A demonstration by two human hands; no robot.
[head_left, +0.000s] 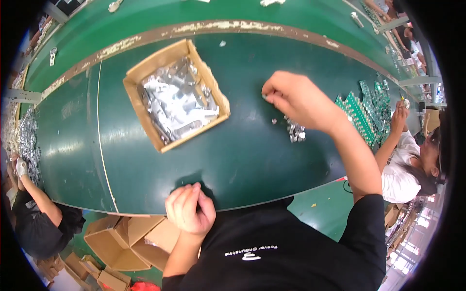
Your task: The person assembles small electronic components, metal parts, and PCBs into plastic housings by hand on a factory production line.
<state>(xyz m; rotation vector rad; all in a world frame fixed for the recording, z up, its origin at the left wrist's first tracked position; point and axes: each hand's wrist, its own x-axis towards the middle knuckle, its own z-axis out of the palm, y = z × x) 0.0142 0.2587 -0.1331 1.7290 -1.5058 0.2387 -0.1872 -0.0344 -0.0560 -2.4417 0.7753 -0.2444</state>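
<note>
Far left of the cardboard box (pixel 156 61), we see 1 co-worker in black (pixel 36 228) reaching to a heap of shiny parts (pixel 30 140). Below-left of the box, open cartons (pixel 109 242) sit past the table edge. The box itself rests on the green table (pixel 252 165), filled with silvery metal parts (pixel 179 104). Below the box, our left hand (pixel 191 208) is loosely curled; can't tell if it holds anything. Right of the box, our right hand (pixel 301 99) has thumb and fingertips pinched; contents too small to tell. Beside it, 1 pile of small metal pieces (pixel 296 132). Farthest right of the box, green circuit boards (pixel 358 116), 1 co-worker in white (pixel 400 177).
</note>
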